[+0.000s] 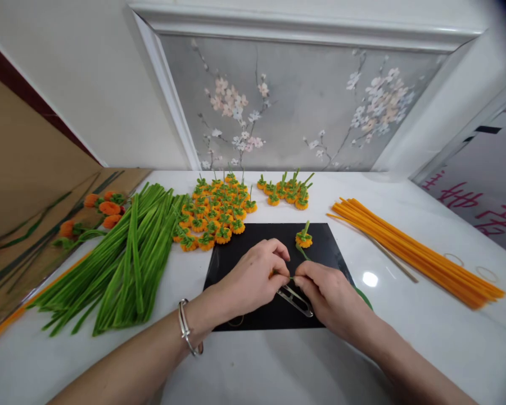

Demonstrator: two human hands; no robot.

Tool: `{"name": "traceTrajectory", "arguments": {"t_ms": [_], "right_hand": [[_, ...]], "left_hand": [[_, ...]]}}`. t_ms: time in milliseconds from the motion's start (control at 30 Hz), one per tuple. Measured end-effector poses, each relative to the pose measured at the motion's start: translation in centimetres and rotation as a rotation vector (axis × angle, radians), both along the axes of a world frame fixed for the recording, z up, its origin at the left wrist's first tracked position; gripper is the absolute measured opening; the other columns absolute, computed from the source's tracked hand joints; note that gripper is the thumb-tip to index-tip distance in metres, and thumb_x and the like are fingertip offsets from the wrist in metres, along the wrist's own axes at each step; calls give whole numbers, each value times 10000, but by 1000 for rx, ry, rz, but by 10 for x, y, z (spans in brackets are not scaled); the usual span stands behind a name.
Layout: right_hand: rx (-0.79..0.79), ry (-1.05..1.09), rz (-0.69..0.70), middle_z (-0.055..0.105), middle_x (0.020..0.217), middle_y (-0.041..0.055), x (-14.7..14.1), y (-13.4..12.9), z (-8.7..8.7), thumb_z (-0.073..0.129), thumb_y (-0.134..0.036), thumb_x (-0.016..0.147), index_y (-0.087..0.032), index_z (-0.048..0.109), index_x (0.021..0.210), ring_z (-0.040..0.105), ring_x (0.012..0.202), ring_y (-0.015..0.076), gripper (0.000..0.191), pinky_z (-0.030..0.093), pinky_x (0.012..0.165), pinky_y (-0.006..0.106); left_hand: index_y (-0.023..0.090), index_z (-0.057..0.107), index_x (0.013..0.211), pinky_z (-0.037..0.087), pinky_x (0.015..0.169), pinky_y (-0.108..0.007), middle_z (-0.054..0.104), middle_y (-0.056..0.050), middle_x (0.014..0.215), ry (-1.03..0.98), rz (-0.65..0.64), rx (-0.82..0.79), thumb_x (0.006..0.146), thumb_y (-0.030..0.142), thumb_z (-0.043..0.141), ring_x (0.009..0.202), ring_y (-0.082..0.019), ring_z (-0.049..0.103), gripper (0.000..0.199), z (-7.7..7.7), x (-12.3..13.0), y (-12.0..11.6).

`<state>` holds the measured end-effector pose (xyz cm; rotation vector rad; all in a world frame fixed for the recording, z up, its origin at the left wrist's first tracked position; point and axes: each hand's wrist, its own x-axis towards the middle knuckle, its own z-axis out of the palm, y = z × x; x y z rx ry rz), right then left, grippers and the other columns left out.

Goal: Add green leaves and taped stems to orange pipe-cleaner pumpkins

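My left hand (259,273) is closed over the black mat (274,320), its fingers curled round a small orange chenille piece (272,274) that is almost wholly hidden. Close beside it, my right hand (326,289) pinches a green chenille stem (365,298), whose ends show beyond the fingers. Both sets of fingertips nearly meet at a thin strand. Under them on the mat lies a pair of metal snips (297,302), partly covered by the left hand. One small orange chenille pumpkin (304,241) with a green top stands on the mat just beyond the right hand.
Several finished pumpkins (213,216) cluster behind the mat, with a smaller group (289,190) to their right. Green chenille stems (126,264) lie in a heap at left. An orange bundle (417,250) and a thin stick (394,259) lie at right. A wall panel (295,112) rises behind.
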<state>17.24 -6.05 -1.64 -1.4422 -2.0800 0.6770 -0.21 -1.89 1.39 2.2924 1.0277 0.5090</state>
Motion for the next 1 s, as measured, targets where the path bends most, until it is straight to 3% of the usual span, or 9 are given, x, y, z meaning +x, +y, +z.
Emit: {"name": "traceTrajectory", "arguments": {"t_ms": [200,367,467,633,867,1000], "right_hand": [[-179,207,-51,431,571,-50,0,0,1,394,-244,906,-206,476,713,395,492,104,213,321,449,204],[-34,199,-80,491,612,-36,0,0,3,434,-191,879,-200,531,732,440,530,111,177,349,490,213],[74,188,-60,573,700,-5,-1,0,4,430,-157,879,-199,568,759,513,601,126,188,397,565,229],[138,155,-51,585,736,12,-1,1,2,439,-144,870,-196,572,745,537,647,138,189,406,605,242],[-145,310,-150,497,617,-22,-2,1,0,466,-274,862,-191,538,730,443,536,119,171,353,477,222],[-186,402,-204,458,594,-28,-6,2,-2,494,-344,847,-182,516,698,413,525,111,222,350,475,222]], "left_hand": [[153,592,602,440,824,-310,537,-57,1046,-80,56,119,741,47,518,944,-174,541,190,-3,5,-7],[161,574,650,432,861,-296,543,-44,1071,-135,95,35,721,54,561,965,-165,557,129,0,7,-6],[176,633,743,437,853,-285,580,-40,1058,-97,24,-81,740,145,612,943,-172,579,38,4,4,-1],[175,687,748,442,808,-251,624,-39,1010,-46,-67,-107,854,132,455,876,-147,596,258,5,1,4],[146,628,598,440,884,-320,573,-70,1124,-105,-14,110,808,52,474,1002,-184,542,277,-3,6,-4],[150,614,580,454,863,-327,572,-68,1094,-148,31,130,775,36,488,984,-184,549,259,-4,10,-7]]}}
